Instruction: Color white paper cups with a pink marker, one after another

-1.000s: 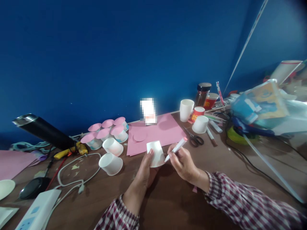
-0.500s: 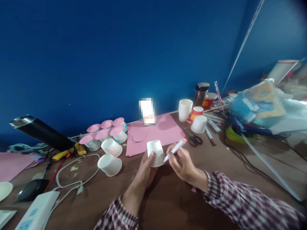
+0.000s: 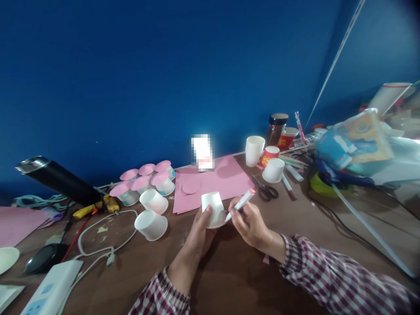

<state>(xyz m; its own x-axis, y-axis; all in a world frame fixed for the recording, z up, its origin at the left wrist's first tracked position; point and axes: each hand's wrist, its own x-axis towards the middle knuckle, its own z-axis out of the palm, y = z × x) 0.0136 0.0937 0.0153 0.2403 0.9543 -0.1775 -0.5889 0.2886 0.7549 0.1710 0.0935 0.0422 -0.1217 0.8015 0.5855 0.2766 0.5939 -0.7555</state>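
A white paper cup is tilted in my left hand, with the thumb across its side and the other fingers mostly hidden behind it. My right hand grips a white marker with a pink end pointing up and right. The marker's tip is close to the cup's lower right rim; whether it touches I cannot tell. Beyond the cup lie pink paper sheets with a pink paper disc on top. Two white paper cups, one nearer and one behind it, stand left of my left hand.
Several cups topped with pink discs stand at the back left. Black scissors, a white cup, red cups and markers are at the right. A black flask, cables and a power strip occupy the left.
The view has shifted very slightly. Both hands keep nearly the same pose, with the marker still beside the cup's rim.
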